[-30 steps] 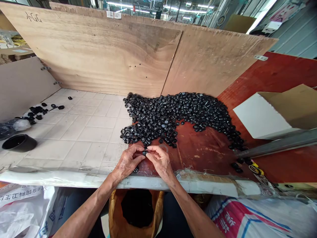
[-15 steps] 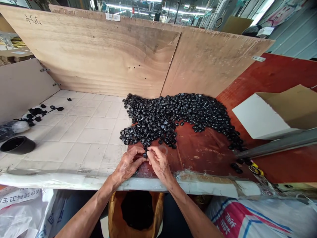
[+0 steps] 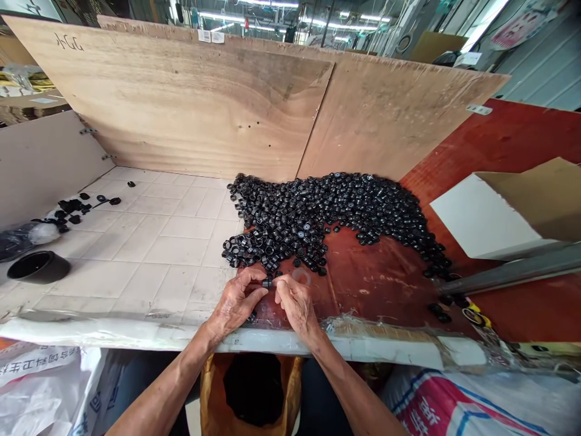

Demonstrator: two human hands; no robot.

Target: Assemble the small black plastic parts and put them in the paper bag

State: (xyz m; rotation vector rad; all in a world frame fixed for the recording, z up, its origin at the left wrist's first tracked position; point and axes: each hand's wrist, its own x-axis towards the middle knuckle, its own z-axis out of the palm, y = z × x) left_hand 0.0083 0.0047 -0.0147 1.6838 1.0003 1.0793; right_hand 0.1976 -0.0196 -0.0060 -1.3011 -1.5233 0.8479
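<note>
Between my knees stands a brown bag (image 3: 209,402), open at the top, below the table's wrapped white edge (image 3: 177,336). Just over that edge, my left hand (image 3: 232,303) pinches a small black piece (image 3: 267,283) between thumb and fingers. My right hand (image 3: 295,306) is curled at the piece's right end; I cannot tell whether its fingertips grip anything. Beyond my fingers spreads a heap of black pieces (image 3: 308,212), reaching back to the upright plywood board (image 3: 204,103).
</note>
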